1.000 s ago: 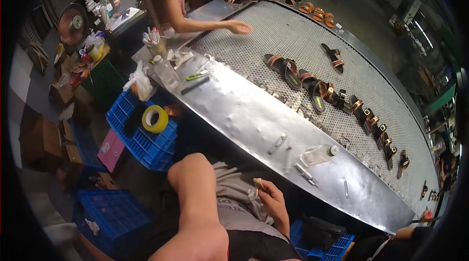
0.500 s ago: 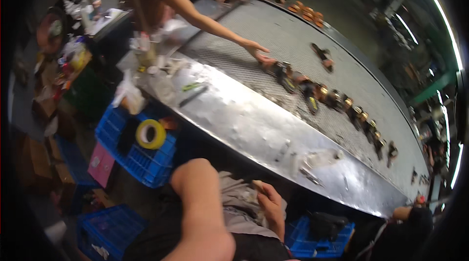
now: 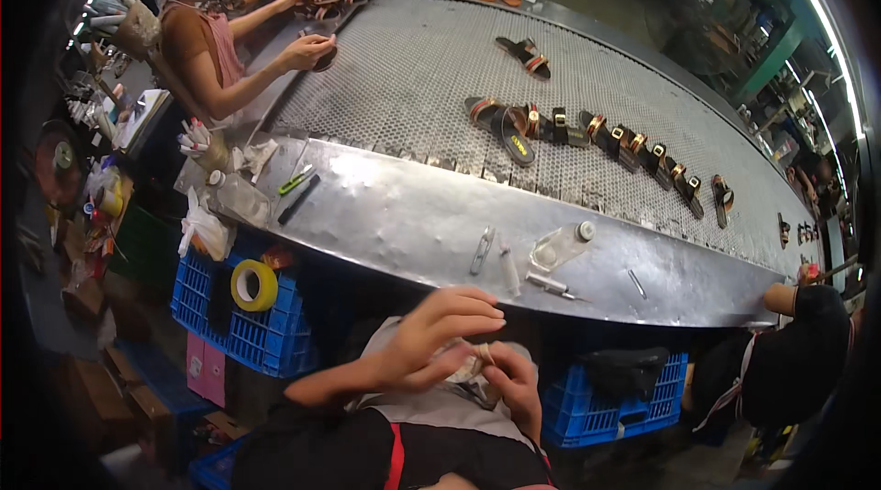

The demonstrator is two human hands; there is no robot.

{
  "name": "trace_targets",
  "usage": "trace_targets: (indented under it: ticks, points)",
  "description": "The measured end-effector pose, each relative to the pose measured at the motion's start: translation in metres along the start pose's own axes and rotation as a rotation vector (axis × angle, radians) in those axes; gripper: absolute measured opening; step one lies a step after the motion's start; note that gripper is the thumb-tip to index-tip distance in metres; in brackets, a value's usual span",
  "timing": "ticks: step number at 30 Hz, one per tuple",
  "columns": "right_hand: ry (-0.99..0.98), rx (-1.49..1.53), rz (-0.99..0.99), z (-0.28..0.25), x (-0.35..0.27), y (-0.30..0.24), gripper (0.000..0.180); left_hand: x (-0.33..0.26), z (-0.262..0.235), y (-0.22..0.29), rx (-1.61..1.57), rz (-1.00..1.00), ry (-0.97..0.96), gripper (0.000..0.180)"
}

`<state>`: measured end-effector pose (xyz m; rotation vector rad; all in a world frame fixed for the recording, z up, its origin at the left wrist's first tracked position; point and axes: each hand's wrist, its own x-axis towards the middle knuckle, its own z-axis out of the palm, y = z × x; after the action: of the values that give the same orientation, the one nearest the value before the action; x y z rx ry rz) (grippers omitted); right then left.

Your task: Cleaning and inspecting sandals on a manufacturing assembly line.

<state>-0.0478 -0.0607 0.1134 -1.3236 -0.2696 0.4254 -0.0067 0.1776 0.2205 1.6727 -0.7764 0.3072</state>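
Observation:
My left hand [image 3: 440,334] is over my lap, its upper fingers stretched out and spaced from the thumb side, which reaches toward a small pale, ring-like piece [image 3: 483,353]. Close beside it, my right hand [image 3: 516,382] is bent, with thumb and finger closed at that piece; its exact kind is too small to tell. Beneath both hands lies light grey cloth [image 3: 390,332]. Just beyond, on the metal ledge [image 3: 395,206], are a clear bottle [image 3: 562,245], a syringe-like tube [image 3: 509,270] and a metal pen-like tool [image 3: 551,284].
Sandals [image 3: 514,139] line the mesh conveyor [image 3: 395,77]. A co-worker [image 3: 197,50] at the far left handles a sandal. Blue crates [image 3: 275,325] stand below the ledge, one carrying yellow tape [image 3: 254,285]. Another person's dark sleeve [image 3: 826,320] is at right.
My left hand has risen from a downward reach to beside my right hand. The co-worker's arm has drawn back from the sandal row. The view has shifted and steadied.

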Motion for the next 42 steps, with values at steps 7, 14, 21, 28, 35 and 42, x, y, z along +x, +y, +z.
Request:
trace_targets:
  ticks: [7,14,21,28,35,42]
  points:
    - [-0.052,-0.047,0.046,-0.022,-0.017,-0.020,0.019,-0.051,0.058,-0.025,-0.267,-0.385,-0.253,0.030]
    - [0.021,-0.153,-0.008,-0.014,-0.019,-0.011,0.017,-0.069,0.065,-0.033,0.083,-0.228,-0.145,0.017]
    - [0.195,-0.255,-0.109,-0.006,-0.011,-0.002,0.017,-0.057,0.065,-0.029,0.255,-0.209,-0.130,0.017]
    - [0.030,-0.238,-0.178,-0.010,-0.016,0.000,0.026,-0.074,0.077,-0.045,-0.157,-0.502,0.020,0.034]
    - [-0.040,0.089,0.021,-0.012,-0.011,0.001,0.034,-0.072,0.070,-0.052,-0.367,-0.633,0.061,0.055]
    - [-0.036,0.345,0.231,-0.020,-0.008,0.015,0.032,-0.057,0.071,-0.059,-0.430,-0.664,-0.013,0.068]
